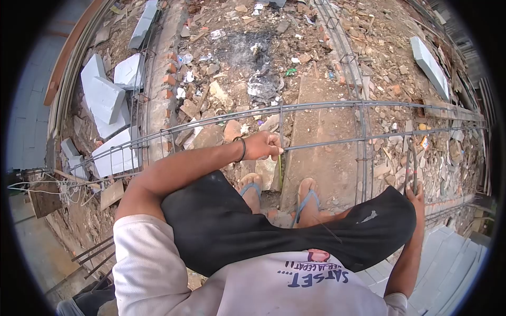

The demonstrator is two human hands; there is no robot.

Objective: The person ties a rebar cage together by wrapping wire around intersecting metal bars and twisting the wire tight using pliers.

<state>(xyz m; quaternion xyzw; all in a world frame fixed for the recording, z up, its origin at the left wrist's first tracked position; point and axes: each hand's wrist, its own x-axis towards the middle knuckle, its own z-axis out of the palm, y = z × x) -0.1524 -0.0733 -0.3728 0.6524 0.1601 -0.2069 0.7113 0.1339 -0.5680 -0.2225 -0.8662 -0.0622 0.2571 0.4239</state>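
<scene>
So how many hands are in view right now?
2: the left hand at the rebar frame, with a thin yellow-green strip; the right hand beside the right knee, around a metal tool. No others show.

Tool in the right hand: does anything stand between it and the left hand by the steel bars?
Possibly: in the picture, crossing bars lie between the tool and the left hand, though one view can't show whether they'd block it. The right knee sits below that line.

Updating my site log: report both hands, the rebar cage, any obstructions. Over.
Left hand at a stirrup of the rebar cage, grip unclear. Right hand gripping a metal tool. Rubble under the cage; nothing visibly blocking left hand.
</scene>
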